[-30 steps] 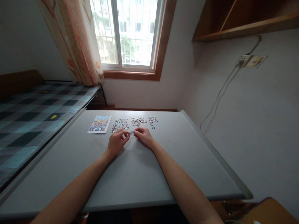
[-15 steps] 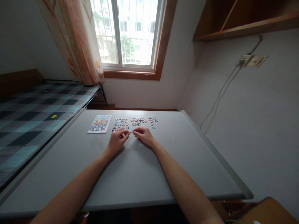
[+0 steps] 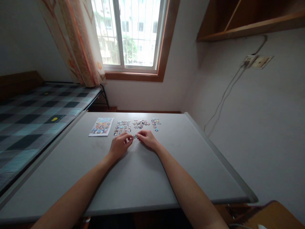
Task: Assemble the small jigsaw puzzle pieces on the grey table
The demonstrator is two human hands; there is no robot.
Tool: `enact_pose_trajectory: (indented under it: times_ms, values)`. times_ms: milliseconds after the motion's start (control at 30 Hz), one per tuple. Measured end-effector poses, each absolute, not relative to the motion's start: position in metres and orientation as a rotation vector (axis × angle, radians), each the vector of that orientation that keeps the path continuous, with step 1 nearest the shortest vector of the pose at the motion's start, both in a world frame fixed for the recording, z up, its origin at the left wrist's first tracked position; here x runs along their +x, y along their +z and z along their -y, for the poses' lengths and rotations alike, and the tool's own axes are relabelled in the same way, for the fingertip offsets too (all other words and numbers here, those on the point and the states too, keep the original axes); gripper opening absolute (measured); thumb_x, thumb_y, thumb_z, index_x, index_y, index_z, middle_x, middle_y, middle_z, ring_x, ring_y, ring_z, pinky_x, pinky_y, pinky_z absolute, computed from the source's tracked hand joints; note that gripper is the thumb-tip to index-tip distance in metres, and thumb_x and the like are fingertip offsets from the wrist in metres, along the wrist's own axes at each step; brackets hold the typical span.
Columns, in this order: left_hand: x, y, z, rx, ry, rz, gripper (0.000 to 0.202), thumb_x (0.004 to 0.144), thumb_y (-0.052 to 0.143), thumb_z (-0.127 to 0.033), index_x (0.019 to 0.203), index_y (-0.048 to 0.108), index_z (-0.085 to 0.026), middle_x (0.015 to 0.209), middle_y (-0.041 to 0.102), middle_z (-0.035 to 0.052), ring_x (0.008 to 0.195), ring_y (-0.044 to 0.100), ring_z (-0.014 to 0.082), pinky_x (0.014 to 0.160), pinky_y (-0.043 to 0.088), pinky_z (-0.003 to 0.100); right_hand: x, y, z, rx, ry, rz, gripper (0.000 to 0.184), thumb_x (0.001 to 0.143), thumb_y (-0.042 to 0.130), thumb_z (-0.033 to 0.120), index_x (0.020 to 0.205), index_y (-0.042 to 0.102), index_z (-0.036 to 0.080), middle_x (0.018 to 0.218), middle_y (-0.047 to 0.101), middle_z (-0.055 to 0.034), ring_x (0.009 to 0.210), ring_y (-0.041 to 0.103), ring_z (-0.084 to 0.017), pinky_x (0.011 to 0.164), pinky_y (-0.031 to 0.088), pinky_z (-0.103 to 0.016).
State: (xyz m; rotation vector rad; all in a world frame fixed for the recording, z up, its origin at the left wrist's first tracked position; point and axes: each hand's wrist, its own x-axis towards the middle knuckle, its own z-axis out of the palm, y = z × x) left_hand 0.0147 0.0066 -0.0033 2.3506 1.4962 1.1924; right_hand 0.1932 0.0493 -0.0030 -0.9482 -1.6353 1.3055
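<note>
Between my fingertips, just above the grey table (image 3: 152, 178), is a small puzzle piece (image 3: 135, 136). My left hand (image 3: 121, 142) pinches its left side with thumb and forefinger, and my right hand (image 3: 147, 138) pinches its right side. Beyond my left hand lies a patch of puzzle pieces (image 3: 122, 126) spread out in rows. A denser heap of puzzle pieces (image 3: 141, 123) sits at the middle, past both hands. On the right a smaller group of puzzle pieces (image 3: 156, 121) forms an angled shape. A printed picture sheet (image 3: 101, 127) lies flat at the left.
A bed with a checked cover (image 3: 59, 105) stands along the table's left side. The window (image 3: 135, 35) and a curtain (image 3: 78, 41) are beyond. Cables (image 3: 224, 95) hang down the right wall from a socket, under a wooden shelf (image 3: 250, 27). A chair (image 3: 274, 216) is at bottom right.
The piece between my fingertips has turned, so more of its face shows. My left fingers have shifted slightly; my right hand has barely moved.
</note>
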Motion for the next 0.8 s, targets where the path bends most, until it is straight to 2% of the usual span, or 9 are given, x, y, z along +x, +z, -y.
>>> enact_pose_trajectory:
  times_ms: [367, 800]
  values:
    - [0.0151, -0.0013, -0.0047, 2.402, 1.135, -1.532, 0.013, 0.084, 0.057, -0.029, 0.083, 0.067, -0.022, 0.075, 0.061, -0.0008, 0.056, 0.053, 0.0088, 0.06, 0.041, 0.021, 0.1923, -0.0038, -0.0506, -0.986, 1.302, 1.621, 0.023, 0.071, 0.062, 0.037, 0.067, 0.061, 0.014, 0.056, 0.056, 0.0017, 0.051, 0.047, -0.009, 0.051, 0.037, -0.022]
    - [0.011, -0.0051, -0.0107, 2.281, 1.188, -1.59, 0.018, 0.087, 0.054, -0.033, 0.087, 0.069, -0.021, 0.079, 0.061, 0.0004, 0.06, 0.054, 0.0095, 0.059, 0.041, 0.021, 0.1906, -0.0073, -0.0503, -0.943, 1.31, 1.553, 0.027, 0.068, 0.067, 0.037, 0.083, 0.068, 0.015, 0.065, 0.062, -0.0006, 0.055, 0.053, -0.01, 0.049, 0.042, -0.021]
